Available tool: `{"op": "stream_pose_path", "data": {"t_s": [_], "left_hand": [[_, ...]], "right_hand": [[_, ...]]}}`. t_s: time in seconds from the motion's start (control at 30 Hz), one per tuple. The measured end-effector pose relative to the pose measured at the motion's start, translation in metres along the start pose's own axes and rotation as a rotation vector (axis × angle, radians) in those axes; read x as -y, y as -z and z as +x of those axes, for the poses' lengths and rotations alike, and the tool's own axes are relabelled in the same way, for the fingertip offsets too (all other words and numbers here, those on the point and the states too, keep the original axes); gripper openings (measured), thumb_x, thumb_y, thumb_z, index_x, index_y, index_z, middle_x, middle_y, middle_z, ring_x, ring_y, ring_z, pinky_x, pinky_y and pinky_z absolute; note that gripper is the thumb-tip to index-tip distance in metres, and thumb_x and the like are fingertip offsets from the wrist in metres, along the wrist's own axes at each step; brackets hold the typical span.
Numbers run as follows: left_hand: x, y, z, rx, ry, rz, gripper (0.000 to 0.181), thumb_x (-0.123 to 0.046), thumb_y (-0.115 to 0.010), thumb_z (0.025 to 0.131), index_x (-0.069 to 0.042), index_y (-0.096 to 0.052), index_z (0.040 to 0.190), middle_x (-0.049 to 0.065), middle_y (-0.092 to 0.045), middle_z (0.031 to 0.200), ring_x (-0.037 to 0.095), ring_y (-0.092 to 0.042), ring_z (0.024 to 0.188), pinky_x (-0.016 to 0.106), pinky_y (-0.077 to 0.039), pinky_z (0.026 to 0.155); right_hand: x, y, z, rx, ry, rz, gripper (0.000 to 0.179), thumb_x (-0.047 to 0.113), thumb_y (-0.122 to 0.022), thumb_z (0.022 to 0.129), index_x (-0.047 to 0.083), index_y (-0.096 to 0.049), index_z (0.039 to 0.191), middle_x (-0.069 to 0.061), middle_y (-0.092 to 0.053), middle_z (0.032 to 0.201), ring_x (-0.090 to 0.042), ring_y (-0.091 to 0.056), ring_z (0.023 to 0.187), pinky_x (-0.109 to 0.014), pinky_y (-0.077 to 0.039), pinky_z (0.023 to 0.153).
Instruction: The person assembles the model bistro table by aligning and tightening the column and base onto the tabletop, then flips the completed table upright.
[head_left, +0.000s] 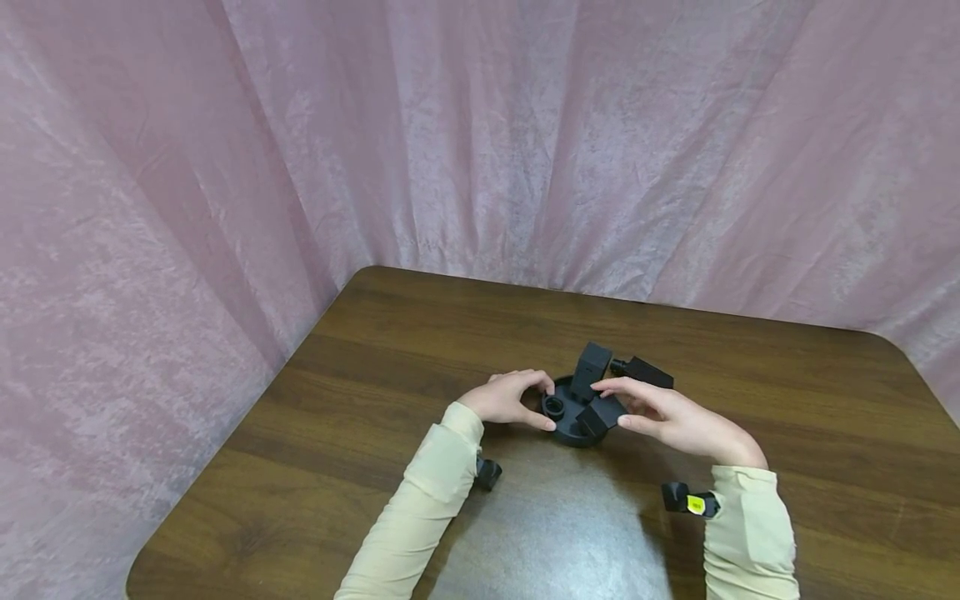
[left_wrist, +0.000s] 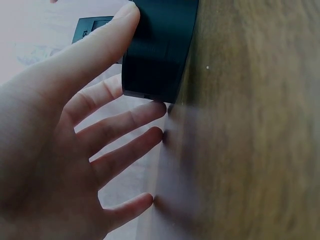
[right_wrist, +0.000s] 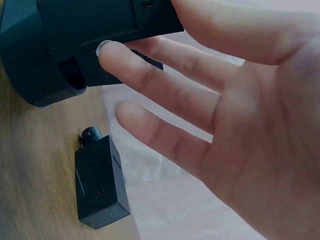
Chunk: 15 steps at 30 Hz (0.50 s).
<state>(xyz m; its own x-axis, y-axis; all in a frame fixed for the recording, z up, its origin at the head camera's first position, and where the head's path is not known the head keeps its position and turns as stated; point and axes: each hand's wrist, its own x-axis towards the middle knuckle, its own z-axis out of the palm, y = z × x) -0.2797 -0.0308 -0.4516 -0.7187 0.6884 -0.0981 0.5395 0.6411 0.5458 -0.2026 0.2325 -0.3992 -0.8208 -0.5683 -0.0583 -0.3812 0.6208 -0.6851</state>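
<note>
A round black base (head_left: 573, 435) sits on the table with several black blocks standing out of it and a ringed round socket (head_left: 553, 407) at its left. My left hand (head_left: 510, 400) grips the base's left edge between thumb and index finger; in the left wrist view the other fingers spread toward the tabletop. One block (head_left: 592, 365) rises from the back of the base. My right hand (head_left: 671, 419) pinches the right-hand block (head_left: 610, 408) between thumb and index finger. Past it lies a loose black block (right_wrist: 102, 185) with a round stub at one end and raised marking.
The brown wooden table (head_left: 360, 367) has rounded corners. Pink curtains (head_left: 525, 150) hang behind it and along its left side. Black wrist devices sit under the left sleeve (head_left: 420, 500) and beside the right sleeve (head_left: 750, 533).
</note>
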Motion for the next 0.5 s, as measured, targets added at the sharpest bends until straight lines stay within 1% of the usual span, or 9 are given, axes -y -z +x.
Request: {"op": "stream_pose_path", "data": {"t_s": [0.03, 0.13, 0.27, 0.43, 0.5], "left_hand": [[0.0003, -0.0002, 0.0001, 0.000, 0.000, 0.002, 0.044, -0.049, -0.069, 0.071, -0.028, -0.051, 0.105, -0.012, -0.055, 0.107, 0.009, -0.051, 0.105, 0.041, -0.034, 0.092], [0.0005, -0.0004, 0.0004, 0.001, 0.003, 0.004, 0.043, -0.049, -0.069, 0.071, -0.028, -0.051, 0.104, -0.013, -0.055, 0.107, 0.009, -0.051, 0.105, 0.041, -0.034, 0.092], [0.0008, -0.0004, 0.0005, 0.004, 0.003, 0.002, 0.044, -0.050, -0.069, 0.071, -0.028, -0.050, 0.104, -0.013, -0.055, 0.106, 0.009, -0.051, 0.105, 0.041, -0.034, 0.092], [0.0016, -0.0001, 0.0007, 0.005, 0.000, 0.000, 0.044, -0.050, -0.069, 0.071, -0.028, -0.050, 0.104, -0.013, -0.054, 0.105, 0.009, -0.051, 0.105, 0.041, -0.033, 0.091], [0.0019, 0.0000, 0.0008, 0.005, -0.002, -0.001, 0.044, -0.050, -0.069, 0.071, -0.028, -0.050, 0.104, -0.012, -0.054, 0.106, 0.010, -0.051, 0.105, 0.041, -0.032, 0.091]], "right_hand": [[-0.0002, -0.0003, 0.0000, 0.008, 0.013, 0.003, 0.044, 0.031, -0.050, 0.091, 0.031, -0.038, 0.133, 0.004, -0.042, 0.134, -0.018, -0.053, 0.110, -0.031, -0.046, 0.082], [-0.0011, -0.0012, 0.0003, 0.012, 0.063, -0.022, 0.041, 0.029, -0.048, 0.092, 0.031, -0.041, 0.132, 0.007, -0.043, 0.131, -0.010, -0.052, 0.106, -0.025, -0.045, 0.079], [-0.0023, -0.0021, 0.0012, 0.010, 0.102, -0.031, 0.037, 0.025, -0.048, 0.092, 0.027, -0.045, 0.129, 0.006, -0.043, 0.129, -0.004, -0.051, 0.101, -0.023, -0.045, 0.077], [-0.0036, -0.0022, 0.0017, 0.035, 0.112, -0.013, 0.038, 0.023, -0.046, 0.093, 0.023, -0.043, 0.131, 0.000, -0.041, 0.130, -0.006, -0.054, 0.091, -0.023, -0.046, 0.073], [-0.0036, -0.0023, 0.0018, 0.038, 0.107, -0.009, 0.038, 0.024, -0.046, 0.093, 0.022, -0.043, 0.131, -0.001, -0.041, 0.130, -0.009, -0.054, 0.093, -0.023, -0.046, 0.073]]}}
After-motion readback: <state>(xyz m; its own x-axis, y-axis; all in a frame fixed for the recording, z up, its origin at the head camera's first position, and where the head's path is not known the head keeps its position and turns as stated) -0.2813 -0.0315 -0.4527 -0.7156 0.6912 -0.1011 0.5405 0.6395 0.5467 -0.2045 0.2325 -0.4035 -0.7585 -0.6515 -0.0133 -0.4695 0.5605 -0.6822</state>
